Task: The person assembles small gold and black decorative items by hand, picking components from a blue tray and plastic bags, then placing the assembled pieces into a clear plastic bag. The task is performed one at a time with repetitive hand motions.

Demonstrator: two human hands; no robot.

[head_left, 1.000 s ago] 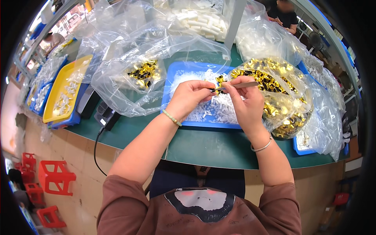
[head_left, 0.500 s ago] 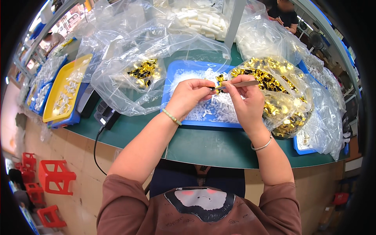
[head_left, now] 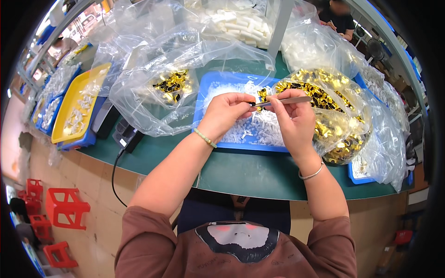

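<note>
My left hand [head_left: 228, 112] pinches a small dark piece [head_left: 252, 104] between thumb and fingertips; its exact kind is too small to tell. My right hand [head_left: 295, 119] grips metal tweezers [head_left: 296, 99], and their tips reach the piece at my left fingertips. Both hands hover over a blue tray [head_left: 259, 147] strewn with small white plastic parts [head_left: 252, 131]. A few shiny gold pieces [head_left: 262, 94] lie in the tray behind my fingers. Just right of my right hand bulges a clear bag of gold pieces [head_left: 340, 127].
Another clear bag [head_left: 139, 109] with gold pieces lies left of the tray. Farther left are a yellow tray [head_left: 60, 121] and a black power adapter [head_left: 127, 134] with a cable. White tubular parts [head_left: 238, 25] are heaped at the back, beside a grey post [head_left: 280, 28]. A co-worker [head_left: 339, 18] sits far right.
Both hands stay in nearly the same place, tweezers still at the small piece. The whole view has shifted very slightly.
</note>
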